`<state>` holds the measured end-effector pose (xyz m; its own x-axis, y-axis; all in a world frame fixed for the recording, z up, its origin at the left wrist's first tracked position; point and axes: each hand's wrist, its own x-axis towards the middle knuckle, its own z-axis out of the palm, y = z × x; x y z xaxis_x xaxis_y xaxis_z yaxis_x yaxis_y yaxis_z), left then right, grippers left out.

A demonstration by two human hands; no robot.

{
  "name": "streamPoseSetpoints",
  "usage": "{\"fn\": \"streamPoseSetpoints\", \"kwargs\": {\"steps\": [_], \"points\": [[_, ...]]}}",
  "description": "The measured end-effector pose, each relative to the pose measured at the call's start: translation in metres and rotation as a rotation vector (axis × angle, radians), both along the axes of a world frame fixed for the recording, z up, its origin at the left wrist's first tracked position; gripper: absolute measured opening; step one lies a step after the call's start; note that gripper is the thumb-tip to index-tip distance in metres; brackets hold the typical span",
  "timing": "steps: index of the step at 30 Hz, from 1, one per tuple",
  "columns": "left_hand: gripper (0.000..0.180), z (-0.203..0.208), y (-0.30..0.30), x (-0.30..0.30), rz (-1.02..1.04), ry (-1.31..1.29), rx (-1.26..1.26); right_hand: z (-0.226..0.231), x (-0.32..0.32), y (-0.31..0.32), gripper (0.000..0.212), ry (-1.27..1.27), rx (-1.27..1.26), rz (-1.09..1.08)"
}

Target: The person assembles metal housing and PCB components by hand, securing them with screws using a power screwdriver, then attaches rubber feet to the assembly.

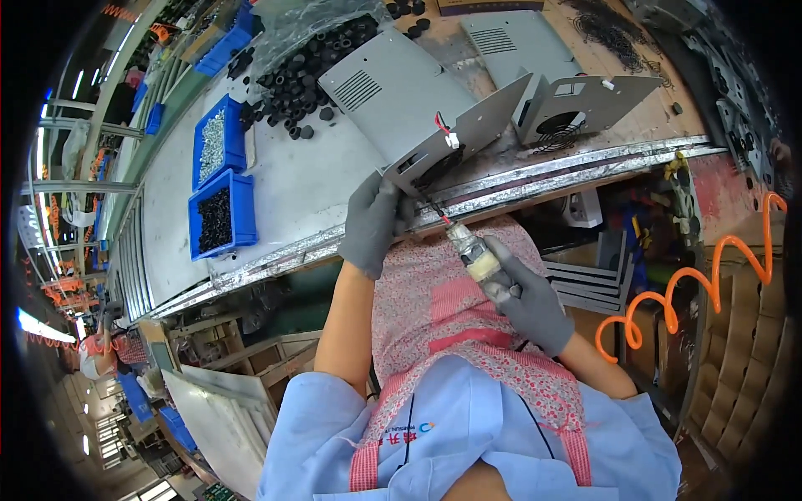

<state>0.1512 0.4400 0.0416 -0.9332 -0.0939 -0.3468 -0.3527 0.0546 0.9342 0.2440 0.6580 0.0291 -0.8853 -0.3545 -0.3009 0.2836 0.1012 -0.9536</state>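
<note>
A grey metal housing with vent slots lies tilted at the bench's front edge, red and white wires with a white plug hanging from its side. My left hand, in a grey glove, grips the housing's lower corner. My right hand, also gloved, holds a powered screwdriver whose tip points up at the underside of that corner. A second grey housing with a fan panel stands just behind on the right.
Two blue bins of screws sit at the bench's left. A clear bag of black rubber parts lies behind. An orange coiled air hose hangs at right beside stacked cardboard. Grey panels lean below left.
</note>
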Motion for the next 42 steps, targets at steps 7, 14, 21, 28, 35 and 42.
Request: {"fn": "streamPoseSetpoints", "kwargs": {"steps": [7,14,21,28,35,42], "points": [[0.024,-0.002,0.002,-0.002,-0.036,0.020,-0.058,-0.006,-0.002,-0.012,0.055,0.128,0.082,-0.041],[0.024,-0.014,-0.026,-0.006,-0.108,-0.038,0.237,-0.014,0.000,-0.017,0.056,0.191,0.033,-0.068],[0.033,-0.009,-0.036,0.007,0.025,-0.050,0.881,-0.009,0.011,-0.005,0.057,0.155,0.067,0.005],[0.034,-0.023,-0.039,0.018,0.180,-0.078,0.904,0.016,0.002,-0.006,0.057,0.130,0.011,0.072],[0.032,-0.033,-0.034,0.020,-0.015,-0.069,0.991,0.017,0.001,-0.010,0.057,0.144,-0.048,0.090],[0.035,-0.032,-0.038,0.019,-0.114,0.011,0.967,0.016,-0.002,-0.011,0.057,0.207,-0.028,0.101]]}}
